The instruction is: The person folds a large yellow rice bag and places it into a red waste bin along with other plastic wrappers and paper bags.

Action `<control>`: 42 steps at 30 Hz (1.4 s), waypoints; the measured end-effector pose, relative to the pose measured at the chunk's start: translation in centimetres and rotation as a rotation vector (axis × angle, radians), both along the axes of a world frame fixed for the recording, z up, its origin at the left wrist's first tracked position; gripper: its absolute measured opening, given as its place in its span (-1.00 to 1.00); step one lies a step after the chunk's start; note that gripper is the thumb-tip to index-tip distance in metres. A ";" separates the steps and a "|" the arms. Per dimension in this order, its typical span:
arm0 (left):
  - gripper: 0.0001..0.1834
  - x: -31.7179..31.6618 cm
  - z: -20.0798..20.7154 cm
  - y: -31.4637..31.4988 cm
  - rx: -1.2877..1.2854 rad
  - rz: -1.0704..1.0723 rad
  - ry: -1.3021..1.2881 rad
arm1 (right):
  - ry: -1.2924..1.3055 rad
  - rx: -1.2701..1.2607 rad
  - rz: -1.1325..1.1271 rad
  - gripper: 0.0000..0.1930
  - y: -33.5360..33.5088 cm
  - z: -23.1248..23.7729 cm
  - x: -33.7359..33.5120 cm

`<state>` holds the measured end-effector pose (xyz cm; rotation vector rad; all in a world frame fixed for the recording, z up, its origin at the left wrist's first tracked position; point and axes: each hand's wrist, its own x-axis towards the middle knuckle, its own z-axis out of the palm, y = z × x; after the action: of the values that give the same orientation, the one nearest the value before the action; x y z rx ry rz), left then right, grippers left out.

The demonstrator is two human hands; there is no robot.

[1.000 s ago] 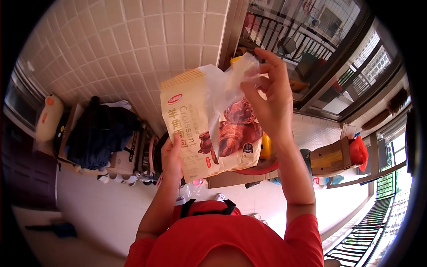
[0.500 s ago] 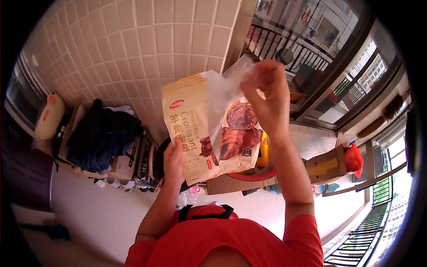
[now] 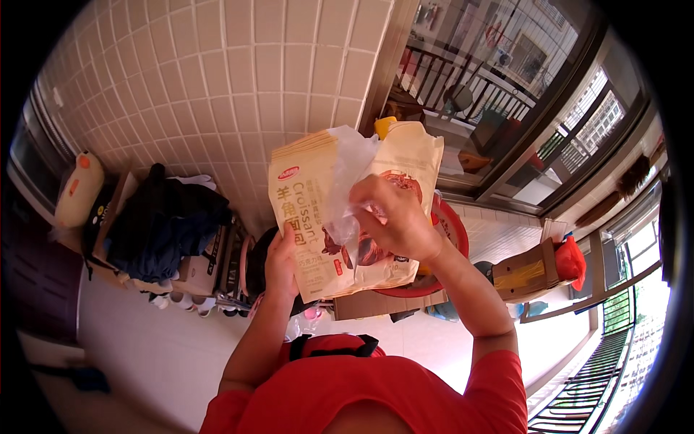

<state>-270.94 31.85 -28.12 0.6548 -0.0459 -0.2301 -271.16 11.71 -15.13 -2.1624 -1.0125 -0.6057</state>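
A cream-coloured croissant bag (image 3: 303, 177) with brown pastry pictures on its right part is held up in front of me. My left hand (image 3: 282, 264) grips its lower left edge, thumb on the front. Over the middle of the bag runs a strip of cloudy clear plastic film (image 3: 350, 152), its lower end narrowing to a point. My right hand (image 3: 396, 217) is closed in front of the pastry picture, fingers pinched on the film. The hand hides part of that picture.
Behind the bag stands a red basin (image 3: 455, 228). A cardboard box (image 3: 517, 278) with a red plastic bag (image 3: 571, 264) is to the right. Dark clothes (image 3: 170, 228) are heaped on boxes at left, beside a pale plush toy (image 3: 81, 189). Beyond are a tiled wall (image 3: 289, 79) and glass windows.
My right hand has come down from above the bag's top to its middle, drawing the film down with it. The bag's upper right edge now shows. My left hand keeps its grip.
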 end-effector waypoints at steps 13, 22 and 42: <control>-0.57 0.2 -0.7 0.6 -0.085 -0.035 -0.032 | -0.261 -0.429 0.099 -0.71 0.8 -0.1 0.3; -0.59 -0.4 -0.6 0.1 -0.101 -0.018 0.011 | 0.098 0.189 -0.346 -0.85 -0.5 -0.3 1.2; -0.59 -1.8 -0.5 -1.6 -0.054 0.063 -0.167 | 0.454 0.233 -0.333 -0.87 1.7 -4.9 1.8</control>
<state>-272.71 30.26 -28.66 0.6191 -0.1906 -0.1127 -269.34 13.41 -20.06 -2.1332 -0.3276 -0.3322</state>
